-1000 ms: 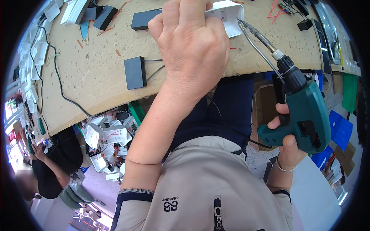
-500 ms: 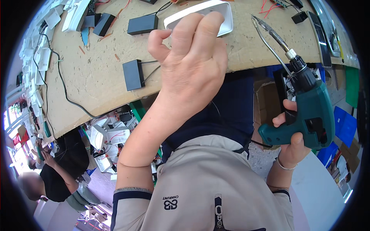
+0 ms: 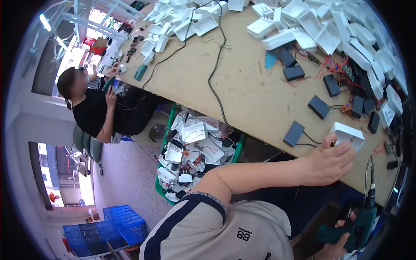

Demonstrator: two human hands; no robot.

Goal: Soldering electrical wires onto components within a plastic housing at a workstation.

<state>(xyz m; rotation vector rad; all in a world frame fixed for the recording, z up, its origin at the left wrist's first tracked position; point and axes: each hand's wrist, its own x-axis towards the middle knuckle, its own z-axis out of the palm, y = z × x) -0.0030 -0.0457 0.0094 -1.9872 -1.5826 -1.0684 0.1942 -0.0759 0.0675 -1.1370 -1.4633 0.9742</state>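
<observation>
Green soldering gun (image 3: 363, 227) — gripped in right hand (image 3: 336, 250) outside table's (image 3: 247, 99) near edge, long axis pointing across it, tip right of white housing (image 3: 352, 132). Nearer to housing: left hand (image 3: 329, 164), fingers (image 3: 343, 152) curled at near side — cannot tell if gripping.

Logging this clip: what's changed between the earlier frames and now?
The view swung left, the worktable sliding right and down in frame; blue crates appeared lower left. Whether the left hand took or released anything is unclear. Unchanged: left hand at the white case, right hand holding the green soldering gun.
</observation>
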